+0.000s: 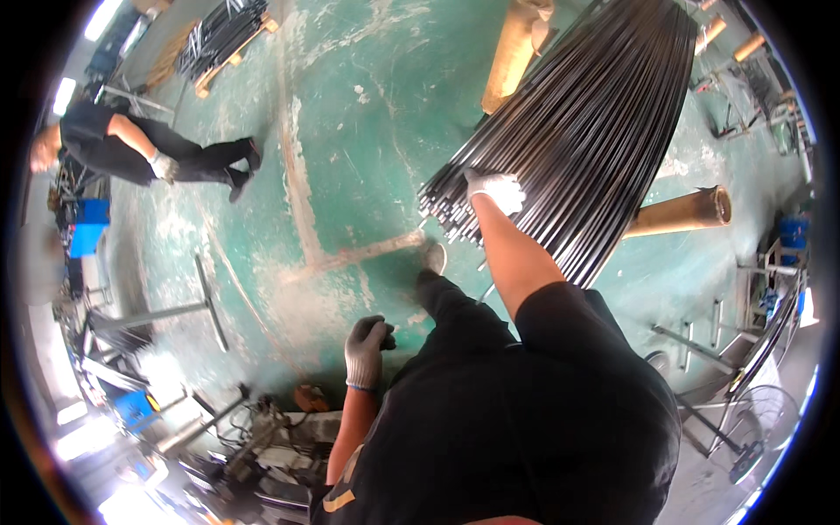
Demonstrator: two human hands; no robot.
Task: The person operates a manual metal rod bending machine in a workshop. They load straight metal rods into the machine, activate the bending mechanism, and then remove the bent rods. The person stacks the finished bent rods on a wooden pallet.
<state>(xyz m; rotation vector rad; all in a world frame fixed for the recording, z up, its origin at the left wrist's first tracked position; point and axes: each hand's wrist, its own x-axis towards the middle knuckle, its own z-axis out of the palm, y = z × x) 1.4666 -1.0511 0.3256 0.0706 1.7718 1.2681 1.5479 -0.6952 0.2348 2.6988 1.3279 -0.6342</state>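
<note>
A large bundle of long, thin dark metal rods (604, 114) runs from the middle of the view to the far right, its near ends uneven. My right hand (497, 190), in a pale work glove, lies on top of the rods near those ends. Its fingers seem laid across them rather than wrapped round any. Well apart from the bundle, my left hand (364, 352) hangs low beside my body. It wears a pale knit glove with dark fingers, which are curled in, and nothing shows in it.
Brown cylindrical supports (682, 213) lie under the bundle. At the far left walks another person (131, 144) in dark clothes and gloves. A pallet of dark bars (226, 44) is behind. Metal stands (206, 302) and machinery (280, 446) are at left; a fan (757, 424) stands right.
</note>
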